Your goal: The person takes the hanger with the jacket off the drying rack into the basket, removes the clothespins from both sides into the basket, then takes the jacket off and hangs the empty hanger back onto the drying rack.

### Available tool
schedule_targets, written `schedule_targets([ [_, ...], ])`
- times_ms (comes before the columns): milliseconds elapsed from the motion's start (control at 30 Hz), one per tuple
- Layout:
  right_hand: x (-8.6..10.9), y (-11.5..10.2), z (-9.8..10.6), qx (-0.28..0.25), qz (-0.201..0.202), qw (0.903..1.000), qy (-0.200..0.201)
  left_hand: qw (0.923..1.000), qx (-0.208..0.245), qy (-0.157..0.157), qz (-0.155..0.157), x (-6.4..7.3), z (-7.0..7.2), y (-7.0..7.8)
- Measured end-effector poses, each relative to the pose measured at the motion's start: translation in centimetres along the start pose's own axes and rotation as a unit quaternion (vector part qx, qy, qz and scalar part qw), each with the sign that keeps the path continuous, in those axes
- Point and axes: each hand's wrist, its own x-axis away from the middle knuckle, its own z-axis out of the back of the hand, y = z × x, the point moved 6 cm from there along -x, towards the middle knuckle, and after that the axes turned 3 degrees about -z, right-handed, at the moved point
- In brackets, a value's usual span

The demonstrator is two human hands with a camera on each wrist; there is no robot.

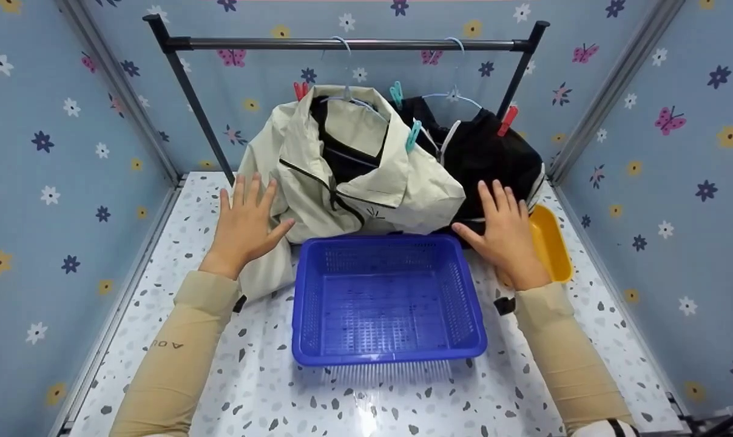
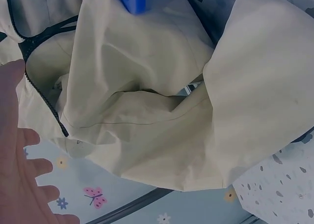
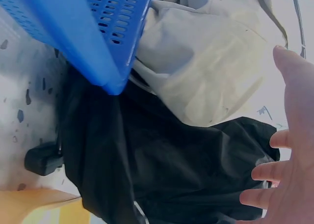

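Observation:
A pale beige jacket [image 1: 354, 176] hangs from a light blue hanger [image 1: 346, 92] on a dark rail, its front zip partly undone. To its right a black jacket [image 1: 488, 161] hangs on a second blue hanger [image 1: 454, 96]. My left hand [image 1: 242, 227] is spread, palm down, over the beige jacket's left sleeve; whether it touches cannot be told. Fingers spread, my right hand [image 1: 506, 237] hovers by the black jacket's lower edge. Both hands hold nothing. Between them a blue plastic basket [image 1: 391, 358] stands on the table with nothing inside.
Red pegs [image 1: 508, 121] and teal pegs [image 1: 412, 136] clip the jackets at the shoulders. A yellow container [image 1: 551, 243] stands beside my right wrist. The black rail [image 1: 251, 44] spans the back of the speckled table [image 1: 251, 376], with flowered panels around it.

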Motion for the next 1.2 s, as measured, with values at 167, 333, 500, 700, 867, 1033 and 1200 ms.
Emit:
schedule_targets([
  [167, -0.5, -1.1, 0.5, -0.018, 0.018, 0.9996, 0.007, 0.9999, 0.01, 0.0, -0.01, -0.5, 0.2, -0.2],
  [333, -1.2, -2.1, 0.9, -0.041, 0.043, 0.9978, 0.031, 0.9998, 0.007, 0.004, -0.018, -0.8, 0.6, -0.3],
  [500, -2.0, -2.8, 1.2, -0.064, 0.068, 0.9938, 0.06, 0.9994, 0.005, 0.016, -0.028, -1.1, 1.0, -0.3],
  [700, -3.1, -3.8, 1.3, -0.103, 0.08, 0.9891, 0.069, 0.9979, 0.005, 0.042, -0.048, -1.5, 1.5, -0.6],
  [867, -4.2, -4.5, 1.1, -0.139, 0.069, 0.9866, 0.051, 0.9963, 0.017, 0.061, -0.059, -2.1, 2.0, -0.9],
  [1033, -5.1, -5.1, 0.9, -0.174, 0.071, 0.981, 0.047, 0.9942, 0.036, 0.072, -0.071, -2.7, 2.6, -1.1],
  [1200, -6.1, -5.4, 0.3, -0.218, 0.078, 0.9716, 0.048, 0.9937, 0.05, 0.071, -0.071, -3.5, 3.2, -1.3],
])
